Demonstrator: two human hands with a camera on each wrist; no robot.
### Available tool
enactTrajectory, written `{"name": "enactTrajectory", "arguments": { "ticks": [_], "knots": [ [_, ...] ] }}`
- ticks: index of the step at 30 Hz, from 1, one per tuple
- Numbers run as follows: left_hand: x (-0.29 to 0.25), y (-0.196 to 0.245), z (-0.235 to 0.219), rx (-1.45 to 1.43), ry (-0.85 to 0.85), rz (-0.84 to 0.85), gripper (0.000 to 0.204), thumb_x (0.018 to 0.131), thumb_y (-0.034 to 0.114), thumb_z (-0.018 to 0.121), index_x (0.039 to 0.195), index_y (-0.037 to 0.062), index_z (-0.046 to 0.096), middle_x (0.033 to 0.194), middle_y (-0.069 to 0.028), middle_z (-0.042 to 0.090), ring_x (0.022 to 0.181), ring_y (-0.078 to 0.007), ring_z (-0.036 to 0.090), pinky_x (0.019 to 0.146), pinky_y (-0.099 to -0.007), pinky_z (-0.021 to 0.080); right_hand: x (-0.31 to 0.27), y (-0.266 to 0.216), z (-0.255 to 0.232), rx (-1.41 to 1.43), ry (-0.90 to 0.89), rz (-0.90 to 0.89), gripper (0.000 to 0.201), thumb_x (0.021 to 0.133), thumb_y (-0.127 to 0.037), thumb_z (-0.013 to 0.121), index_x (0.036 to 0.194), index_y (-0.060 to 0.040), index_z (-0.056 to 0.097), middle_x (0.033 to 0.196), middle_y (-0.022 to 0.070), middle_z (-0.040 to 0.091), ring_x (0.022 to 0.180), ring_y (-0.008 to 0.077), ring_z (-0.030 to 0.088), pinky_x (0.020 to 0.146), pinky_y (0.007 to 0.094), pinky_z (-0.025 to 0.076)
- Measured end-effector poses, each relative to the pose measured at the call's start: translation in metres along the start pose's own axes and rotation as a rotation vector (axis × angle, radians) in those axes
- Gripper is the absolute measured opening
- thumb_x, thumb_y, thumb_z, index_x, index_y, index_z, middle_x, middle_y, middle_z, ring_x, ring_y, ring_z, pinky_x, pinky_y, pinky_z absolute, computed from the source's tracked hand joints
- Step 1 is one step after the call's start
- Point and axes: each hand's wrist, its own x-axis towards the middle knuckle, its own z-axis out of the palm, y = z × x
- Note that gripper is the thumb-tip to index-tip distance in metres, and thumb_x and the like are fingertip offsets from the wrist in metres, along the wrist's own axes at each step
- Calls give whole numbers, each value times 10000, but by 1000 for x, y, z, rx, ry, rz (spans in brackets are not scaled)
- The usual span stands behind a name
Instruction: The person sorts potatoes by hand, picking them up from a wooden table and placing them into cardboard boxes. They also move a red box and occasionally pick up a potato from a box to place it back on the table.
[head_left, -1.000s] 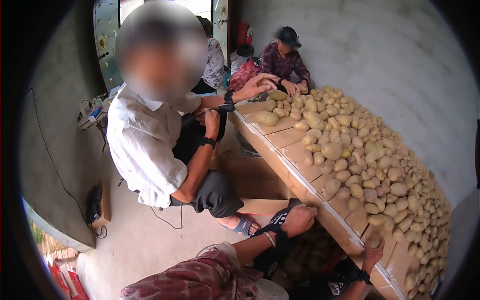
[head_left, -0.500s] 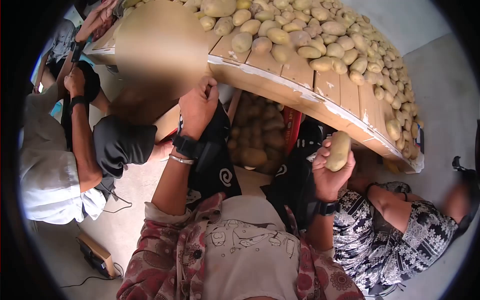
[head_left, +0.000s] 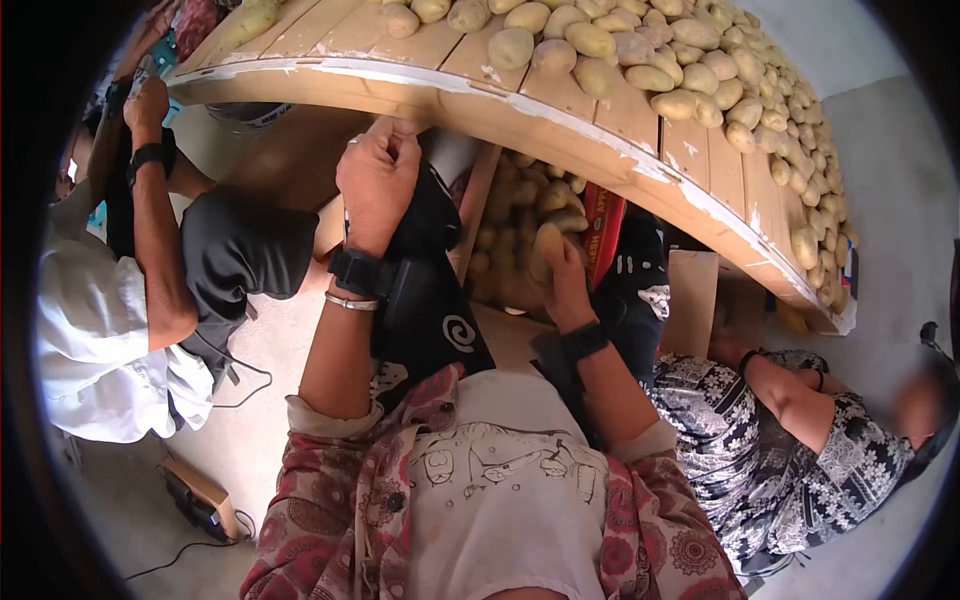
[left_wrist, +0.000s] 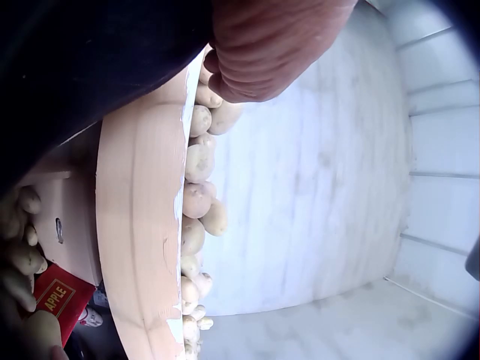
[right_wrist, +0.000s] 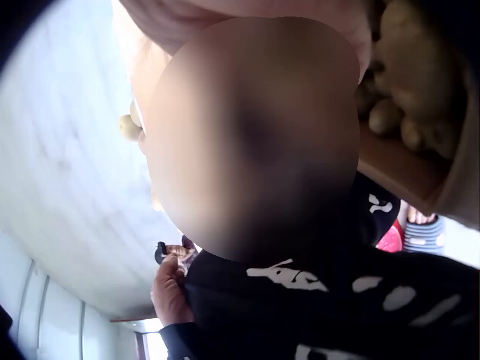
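Observation:
My right hand grips a potato above an open crate with a red, lettered side, which stands under the table's edge and holds potatoes. At the lower left of the left wrist view, a potato shows with a fingertip beside it. Close to the table's front edge, my left hand stays over my knee, fingers loosely curled and nothing visible in them. In the right wrist view a blurred patch hides most of the right hand.
Potatoes lie heaped across the slatted table. A person in a white shirt sits at left; another in patterned clothes sits at right. A cardboard piece stands under the table.
The view has swung down and right from the neighbour to my lap. My right hand has picked up a potato from the tabletop and carried it down and left over the crate.

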Motion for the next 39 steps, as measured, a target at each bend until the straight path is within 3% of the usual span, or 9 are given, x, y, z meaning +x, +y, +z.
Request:
{"name": "enactTrajectory", "arguments": {
  "ticks": [4,6,12,23,26,27,29,33,39],
  "knots": [
    [-6,-3,-2,-2,28,0,60,778,140,634,823,100,636,619,-66,590,591,-227,581,575,-332,461,55,42,-38,-542,-59,-728,471,831,-140,607,1268,-87,438,1148,108,486,1013,231,513,876,327,432],
    [-7,-5,-3,-23,38,-14,48,782,129,630,819,98,633,619,-63,587,589,-224,582,571,-326,460,53,39,-34,-232,76,-335,491,837,-127,585,1292,-55,416,1143,104,485,1033,220,504,907,324,408],
    [-12,20,3,12,21,35,35,777,99,627,810,91,624,615,-75,573,583,-235,567,555,-340,443,-5,30,-32,-100,-12,60,354,897,-152,541,1231,-59,471,1141,48,500,1045,135,499,880,312,417],
    [-17,32,5,-36,32,63,48,764,66,624,810,76,620,603,-87,569,589,-257,538,563,-365,434,-13,-146,56,-349,-236,-627,180,873,-54,590,1047,-24,555,952,16,617,859,73,565,737,215,457],
    [-12,33,-2,-15,34,106,43,779,44,602,770,86,600,632,-82,578,594,-254,540,577,-354,420,19,-204,96,-635,-123,-1084,369,803,-71,656,1144,-24,523,1030,79,586,957,156,541,830,262,442],
    [-12,31,-2,-62,23,113,52,774,39,592,751,84,599,647,-87,585,600,-262,539,589,-363,424,18,-226,110,-930,12,-1007,561,744,-91,682,1256,-51,456,1160,182,525,1083,263,510,871,318,446],
    [-10,26,-2,-28,29,128,22,771,81,581,764,70,598,706,-132,601,664,-331,568,633,-423,451,59,-242,118,-1459,138,-1429,715,706,-94,680,1347,-102,364,1255,263,423,1155,397,445,925,402,427],
    [-9,31,-7,-4,-15,38,48,751,97,603,794,76,599,706,-125,604,681,-330,576,643,-415,459,73,-241,140,-1575,65,-875,839,685,-87,697,1398,-129,256,1294,296,371,1185,462,398,975,462,386],
    [-11,25,-5,41,-9,50,57,757,124,598,797,84,588,708,-128,599,700,-324,575,647,-419,458,107,-229,125,-1244,-51,-1097,851,674,-46,694,1396,-161,258,1126,282,532,1066,418,512,917,430,427]
  ]
}}
